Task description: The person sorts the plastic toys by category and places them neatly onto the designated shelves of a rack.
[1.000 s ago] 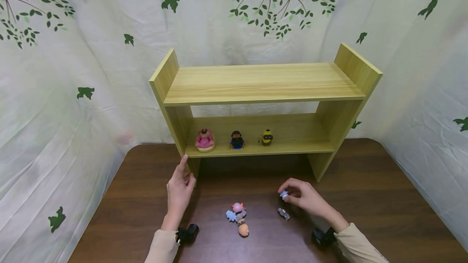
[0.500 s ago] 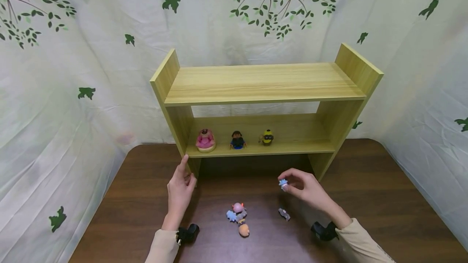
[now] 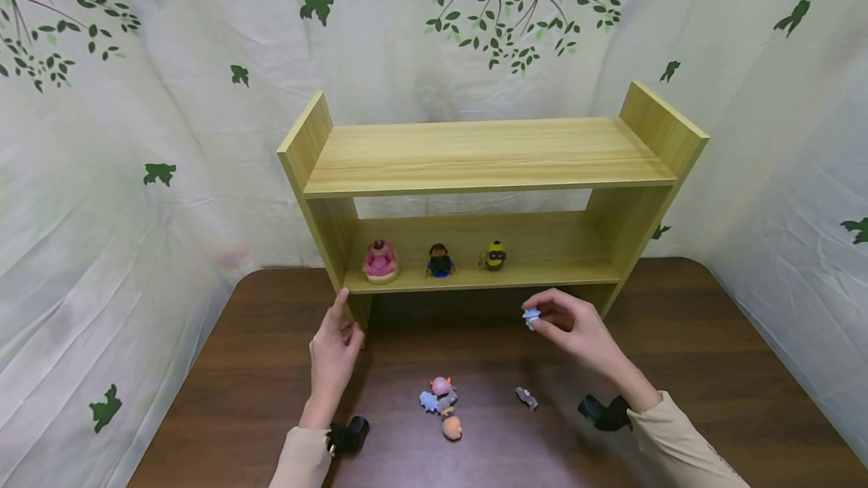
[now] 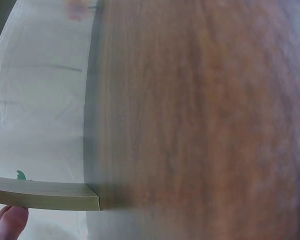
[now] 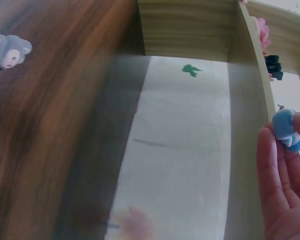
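Pinches a small figurine of pale blue and white [image 3: 531,317] between thumb and fingertips of the right hand [image 3: 573,326], closed no further than the width of the toy. Holds it above the desk, a dark-brown wood-grain top with rounded back corners [image 3: 224,398], just in front of and below the front edge of the lower shelf [image 3: 556,254] of a pale-yellow wooden shelf unit [image 3: 488,153], towards the right end of that edge. Touches the unit's left side panel [image 3: 327,239] at the lower shelf's left front corner with the straight index finger of the left hand [image 3: 332,356], gripping nothing. Cannot tell the exact bend of the remaining left fingers.

Has three figurines in a row along the lower shelf's front edge: by the left corner a seated pink figurine on a round cream base [image 3: 380,260], next a black-and-blue figurine [image 3: 439,260], then a yellow-and-black figurine [image 3: 494,255] right of the middle.

Has on the desk, well forward of its back edge and between both hands, a close cluster: a round pink figurine with red tips [image 3: 441,385], a light-blue spiky figurine [image 3: 429,401], a small grey figurine [image 3: 447,399] and an orange rounded figurine [image 3: 451,428]. Has a grey figurine with a pale face [image 3: 526,398] lying apart, nearer the desk's right edge.
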A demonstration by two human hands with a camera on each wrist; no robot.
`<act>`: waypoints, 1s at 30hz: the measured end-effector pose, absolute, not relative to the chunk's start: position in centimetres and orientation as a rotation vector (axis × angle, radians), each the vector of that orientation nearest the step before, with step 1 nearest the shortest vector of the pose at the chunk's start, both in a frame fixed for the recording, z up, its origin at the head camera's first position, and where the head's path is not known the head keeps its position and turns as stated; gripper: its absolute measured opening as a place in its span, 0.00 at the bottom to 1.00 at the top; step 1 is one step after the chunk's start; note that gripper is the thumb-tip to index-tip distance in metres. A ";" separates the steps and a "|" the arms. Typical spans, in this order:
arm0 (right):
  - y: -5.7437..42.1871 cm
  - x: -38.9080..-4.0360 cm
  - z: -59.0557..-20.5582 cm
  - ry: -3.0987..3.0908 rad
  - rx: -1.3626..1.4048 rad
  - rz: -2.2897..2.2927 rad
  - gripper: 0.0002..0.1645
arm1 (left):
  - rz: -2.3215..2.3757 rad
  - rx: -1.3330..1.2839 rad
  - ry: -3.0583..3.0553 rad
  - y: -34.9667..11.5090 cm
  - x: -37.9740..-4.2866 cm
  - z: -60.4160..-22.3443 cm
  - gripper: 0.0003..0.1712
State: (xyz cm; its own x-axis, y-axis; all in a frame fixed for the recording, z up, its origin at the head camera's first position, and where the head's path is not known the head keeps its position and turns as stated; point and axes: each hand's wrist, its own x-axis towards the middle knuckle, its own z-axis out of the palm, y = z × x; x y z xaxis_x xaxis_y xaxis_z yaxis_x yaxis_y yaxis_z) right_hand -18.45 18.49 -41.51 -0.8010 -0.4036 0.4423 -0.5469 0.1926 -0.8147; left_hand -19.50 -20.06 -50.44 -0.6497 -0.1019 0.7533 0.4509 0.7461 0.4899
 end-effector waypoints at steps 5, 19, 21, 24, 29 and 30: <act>18.5 -18.7 -40.8 -2.269 0.904 1.641 0.14 | -0.854 -0.266 -2.117 -20.1 -19.5 -50.5 0.47; 18.5 -19.9 -39.1 -2.171 0.804 1.660 0.17 | -0.851 -0.275 -2.110 -20.2 -19.6 -50.5 0.47; 18.4 -20.1 -39.0 -2.176 0.780 1.657 0.16 | -0.854 -0.272 -2.110 -20.2 -19.6 -50.5 0.47; 18.2 -20.0 -38.3 -2.173 0.754 1.670 0.15 | -0.858 -0.271 -2.109 -20.2 -19.5 -50.4 0.48; 17.5 -19.6 -36.7 -2.166 0.732 1.665 0.13 | -0.867 -0.269 -2.109 -20.1 -19.5 -50.3 0.47; 17.4 -19.5 -36.5 -2.169 0.726 1.660 0.13 | -0.868 -0.269 -2.110 -20.1 -19.5 -50.3 0.47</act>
